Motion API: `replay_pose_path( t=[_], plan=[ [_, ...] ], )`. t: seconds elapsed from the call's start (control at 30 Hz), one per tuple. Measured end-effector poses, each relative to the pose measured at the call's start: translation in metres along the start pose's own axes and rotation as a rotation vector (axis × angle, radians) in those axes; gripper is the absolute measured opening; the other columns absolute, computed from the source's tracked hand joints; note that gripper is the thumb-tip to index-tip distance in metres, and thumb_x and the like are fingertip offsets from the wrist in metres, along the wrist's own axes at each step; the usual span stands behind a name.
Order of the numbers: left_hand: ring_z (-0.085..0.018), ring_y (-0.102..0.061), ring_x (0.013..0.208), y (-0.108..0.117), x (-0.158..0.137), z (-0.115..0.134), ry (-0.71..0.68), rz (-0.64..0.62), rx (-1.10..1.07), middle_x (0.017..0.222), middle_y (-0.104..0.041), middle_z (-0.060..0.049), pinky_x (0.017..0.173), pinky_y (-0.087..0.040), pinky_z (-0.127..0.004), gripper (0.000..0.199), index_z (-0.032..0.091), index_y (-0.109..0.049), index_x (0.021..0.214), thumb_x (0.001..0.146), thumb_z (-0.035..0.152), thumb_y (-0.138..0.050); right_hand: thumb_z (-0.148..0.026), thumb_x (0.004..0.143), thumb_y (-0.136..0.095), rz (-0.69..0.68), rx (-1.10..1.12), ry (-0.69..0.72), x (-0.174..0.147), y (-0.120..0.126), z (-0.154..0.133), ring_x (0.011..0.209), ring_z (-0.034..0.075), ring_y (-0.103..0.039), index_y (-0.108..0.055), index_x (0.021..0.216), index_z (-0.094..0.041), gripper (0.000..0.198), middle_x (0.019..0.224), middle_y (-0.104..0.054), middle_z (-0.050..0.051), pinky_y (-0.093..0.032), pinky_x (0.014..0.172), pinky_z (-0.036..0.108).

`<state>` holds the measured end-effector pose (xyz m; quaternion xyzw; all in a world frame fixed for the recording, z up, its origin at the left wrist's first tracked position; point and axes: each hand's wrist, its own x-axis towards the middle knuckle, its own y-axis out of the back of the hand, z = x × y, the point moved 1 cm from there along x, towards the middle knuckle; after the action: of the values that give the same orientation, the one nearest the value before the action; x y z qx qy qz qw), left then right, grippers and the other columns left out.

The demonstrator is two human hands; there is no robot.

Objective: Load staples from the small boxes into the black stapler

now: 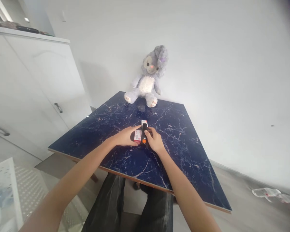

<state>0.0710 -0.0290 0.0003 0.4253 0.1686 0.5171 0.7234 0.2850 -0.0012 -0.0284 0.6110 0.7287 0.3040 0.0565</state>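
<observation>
My left hand [126, 136] curves around a small white-and-red box [137, 136], with the thumb at its near edge and the fingers along its far side. Right beside the box is a slim black object with an orange part [144, 141] at its near end; its exact kind is too small to make out. My right hand [155, 140] grips this black object from the right, thumb pressed on top. Just beyond it sits another small white-and-red box [144, 122], partly covered by the black object. Both hands are over the middle of the dark blue marbled table [183, 145].
A grey-purple plush rabbit [146, 83] sits at the table's far edge against the white wall. White cabinets [38, 80] stand to the left. A white perforated rack [26, 183] is at lower left. Clear plastic items [274, 194] lie on the floor at right.
</observation>
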Motion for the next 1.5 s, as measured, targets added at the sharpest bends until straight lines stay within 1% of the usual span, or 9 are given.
replay_pose_path(
  t=[0.23,0.47,0.63,0.77,0.97,1.13,1.23,1.33,1.5],
  plan=[
    [-0.036,-0.059,0.116,-0.012,-0.002,0.001,-0.039,0.053,0.027,0.131,-0.062,-0.013,0.099,-0.043,-0.044,0.106,0.026,-0.038,0.153,0.06,0.048,-0.085,-0.046,0.099,-0.04,0.079,-0.101,0.084,-0.01,0.001,-0.004,0.092,0.023,-0.07,-0.064,0.115,-0.021,0.038,0.102,-0.074,0.007,-0.051,0.084,0.034],
    [-0.034,-0.059,0.118,-0.017,-0.004,-0.002,-0.034,0.067,-0.037,0.136,-0.057,-0.016,0.093,-0.047,-0.041,0.126,0.024,-0.004,0.161,0.065,0.052,-0.082,-0.052,0.095,-0.043,0.079,-0.117,0.055,-0.003,-0.004,0.001,0.083,0.023,-0.07,-0.067,0.106,-0.024,0.038,0.089,-0.074,0.004,-0.053,0.08,0.035],
    [-0.031,-0.064,0.108,-0.016,-0.005,0.003,-0.034,0.078,-0.055,0.124,-0.064,-0.013,0.09,-0.047,-0.04,0.131,0.023,0.001,0.16,0.063,0.047,-0.083,-0.048,0.097,-0.032,0.16,0.063,-0.155,0.018,0.001,0.016,0.065,0.018,-0.07,-0.065,0.109,-0.023,0.043,0.096,-0.075,0.006,-0.057,0.065,0.031],
    [-0.03,-0.065,0.104,-0.013,-0.008,0.008,-0.037,0.018,-0.122,0.119,-0.066,-0.01,0.09,-0.047,-0.04,0.136,0.023,0.008,0.159,0.062,0.046,-0.085,-0.033,0.093,-0.038,0.197,-0.033,-0.234,0.057,0.0,0.027,0.058,0.015,-0.068,-0.063,0.12,-0.021,0.038,0.098,-0.075,0.007,-0.059,0.069,0.032],
    [-0.033,-0.057,0.115,-0.017,-0.007,0.003,-0.042,-0.001,-0.156,0.128,-0.058,-0.016,0.098,-0.043,-0.044,0.141,0.022,0.009,0.159,0.059,0.047,-0.088,-0.032,0.089,-0.052,0.088,-0.039,-0.06,0.1,-0.013,0.029,0.098,0.022,-0.071,-0.07,0.113,-0.029,0.031,0.108,-0.075,0.002,-0.051,0.097,0.04],
    [-0.037,-0.048,0.123,-0.016,-0.007,0.0,-0.019,0.009,-0.122,0.134,-0.052,-0.017,0.104,-0.038,-0.052,0.144,0.025,0.007,0.16,0.056,0.056,-0.088,-0.032,0.092,-0.049,-0.015,-0.23,0.061,0.098,-0.017,0.036,0.1,0.023,-0.069,-0.073,0.111,-0.029,0.03,0.108,-0.075,0.002,-0.05,0.094,0.038],
    [-0.035,-0.044,0.129,-0.01,-0.007,-0.001,-0.044,0.023,-0.181,0.147,-0.043,-0.016,0.107,-0.037,-0.05,0.128,0.028,0.006,0.16,0.069,0.059,-0.079,-0.033,0.091,-0.052,0.042,-0.23,0.024,0.096,-0.015,0.041,0.099,0.022,-0.069,-0.073,0.108,-0.026,0.028,0.107,-0.075,0.003,-0.05,0.093,0.035],
    [-0.028,-0.046,0.128,-0.008,-0.003,-0.01,0.02,0.189,-0.235,0.153,-0.039,-0.015,0.106,-0.038,-0.046,0.09,0.027,0.001,0.16,0.093,0.056,-0.052,-0.034,0.091,-0.053,0.09,-0.186,-0.017,0.097,-0.013,0.042,0.099,0.022,-0.069,-0.073,0.108,-0.024,0.028,0.107,-0.075,0.005,-0.05,0.094,0.035],
    [-0.027,-0.053,0.12,-0.013,0.008,-0.027,0.205,0.302,-0.085,0.125,-0.065,-0.011,0.108,-0.036,-0.046,0.062,0.019,-0.023,0.158,0.103,0.047,-0.031,-0.032,0.096,-0.046,-0.075,-0.017,0.034,0.1,-0.012,0.041,0.109,0.02,-0.067,-0.067,0.123,-0.025,0.035,0.118,-0.073,0.003,-0.047,0.103,0.038]
  ],
)
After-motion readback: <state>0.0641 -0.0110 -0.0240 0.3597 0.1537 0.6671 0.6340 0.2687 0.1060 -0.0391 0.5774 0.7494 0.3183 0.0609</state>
